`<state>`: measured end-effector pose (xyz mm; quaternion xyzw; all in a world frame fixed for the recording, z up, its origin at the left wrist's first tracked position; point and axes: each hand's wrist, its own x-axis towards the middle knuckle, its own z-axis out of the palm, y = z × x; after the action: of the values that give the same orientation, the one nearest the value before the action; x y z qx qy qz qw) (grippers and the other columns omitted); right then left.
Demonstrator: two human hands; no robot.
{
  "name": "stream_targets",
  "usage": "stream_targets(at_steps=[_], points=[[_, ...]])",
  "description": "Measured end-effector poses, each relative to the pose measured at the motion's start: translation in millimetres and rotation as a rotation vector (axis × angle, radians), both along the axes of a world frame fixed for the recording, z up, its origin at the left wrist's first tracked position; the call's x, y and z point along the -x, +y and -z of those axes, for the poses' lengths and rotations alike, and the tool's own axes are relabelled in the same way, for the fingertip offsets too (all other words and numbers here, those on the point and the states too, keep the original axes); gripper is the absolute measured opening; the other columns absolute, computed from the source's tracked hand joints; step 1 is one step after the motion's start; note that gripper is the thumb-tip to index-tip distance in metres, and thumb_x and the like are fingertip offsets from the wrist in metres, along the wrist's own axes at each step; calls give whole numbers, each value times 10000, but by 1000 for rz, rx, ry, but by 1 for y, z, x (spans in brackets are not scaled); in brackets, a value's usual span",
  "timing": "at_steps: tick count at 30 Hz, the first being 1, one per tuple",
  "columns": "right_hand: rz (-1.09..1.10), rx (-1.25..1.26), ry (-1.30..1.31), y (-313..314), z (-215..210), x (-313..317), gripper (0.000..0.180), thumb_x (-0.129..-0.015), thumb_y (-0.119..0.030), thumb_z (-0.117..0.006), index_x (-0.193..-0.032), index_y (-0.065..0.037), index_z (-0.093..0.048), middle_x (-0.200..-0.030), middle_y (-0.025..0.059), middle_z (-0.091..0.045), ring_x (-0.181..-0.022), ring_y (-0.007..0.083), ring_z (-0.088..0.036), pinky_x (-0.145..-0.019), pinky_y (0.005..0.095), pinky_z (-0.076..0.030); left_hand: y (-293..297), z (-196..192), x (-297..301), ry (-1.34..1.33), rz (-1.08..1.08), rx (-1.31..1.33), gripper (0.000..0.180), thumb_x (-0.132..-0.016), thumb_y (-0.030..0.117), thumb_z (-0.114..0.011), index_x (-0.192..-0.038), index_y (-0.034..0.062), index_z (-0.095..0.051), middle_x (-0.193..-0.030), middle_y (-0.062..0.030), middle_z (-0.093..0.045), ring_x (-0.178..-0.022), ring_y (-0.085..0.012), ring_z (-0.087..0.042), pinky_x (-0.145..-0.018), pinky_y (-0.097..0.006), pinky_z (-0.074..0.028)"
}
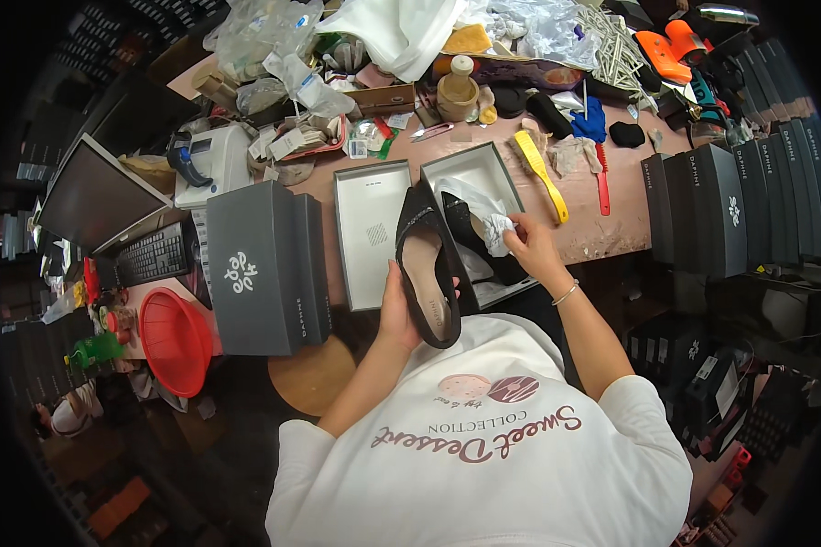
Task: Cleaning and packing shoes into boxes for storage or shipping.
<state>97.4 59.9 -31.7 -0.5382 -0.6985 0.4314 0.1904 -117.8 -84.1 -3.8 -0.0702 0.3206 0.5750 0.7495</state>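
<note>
A black shoe with a beige insole is gripped near its heel by my left hand, its toe pointing away from me. Crumpled white tissue paper is pinched in my right hand, over the open shoe box. Inside that box lies another black shoe among white paper, partly hidden by the tissue and my fingers. The grey box lid with a white inside rests to the left, its right edge behind the held shoe.
Dark grey shoe boxes stand at left, and more line the right. A yellow brush and a red brush lie beyond my right hand. A red basin, a keyboard and a monitor are at far left.
</note>
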Motion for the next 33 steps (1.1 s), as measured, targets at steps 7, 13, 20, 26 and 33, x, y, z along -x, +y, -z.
stream_targets(at_steps=[7,13,20,26,33], points=[[-143,-124,80,-15,-1,32,1017,-731,-298,-796,-1466,-7,-158,-1373,247,-397,-1173,300,-516,-890,357,-472,3,-3,-8,17,-67,46,630,-970,553,-308,-1294,36,-461,-1086,-200,-611,-940,-333,-633,-838,-438,-534],[-172,70,56,-27,-14,86,922,-662,-246,-836,-1372,38,-321,-1213,249,-541,-1106,287,-562,-884,305,-459,-9,6,-41,668,-9,-158,501,-959,160,-530,-1377,152,-254,-1245,-84,-440,-1114,-167,-495,-895,-315,-469],[-109,-67,217,-7,-4,80,303,-747,-120,-616,-1004,30,-557,-833,264,-621,-830,430,-602,-736,439,-475,-2,-9,-40,539,-35,-142,587,-930,153,-521,-1425,143,-207,-1261,-116,-454,-1098,-208,-531,-912,-346,-470],[-279,259,319,-20,-54,58,691,-853,-123,-593,-1459,-37,-271,-1273,187,-498,-1015,214,-568,-857,314,-478,10,-8,-17,161,83,-11,519,-966,423,-360,-1212,-5,-520,-1017,-162,-641,-910,-255,-640,-823,-369,-527],[-190,484,342,-21,-26,55,678,-846,-112,-593,-1420,64,-279,-1235,184,-536,-1109,188,-523,-938,276,-423,10,-4,-29,28,57,115,484,-949,404,-420,-1200,3,-521,-1020,-168,-631,-907,-253,-638,-822,-367,-525]])
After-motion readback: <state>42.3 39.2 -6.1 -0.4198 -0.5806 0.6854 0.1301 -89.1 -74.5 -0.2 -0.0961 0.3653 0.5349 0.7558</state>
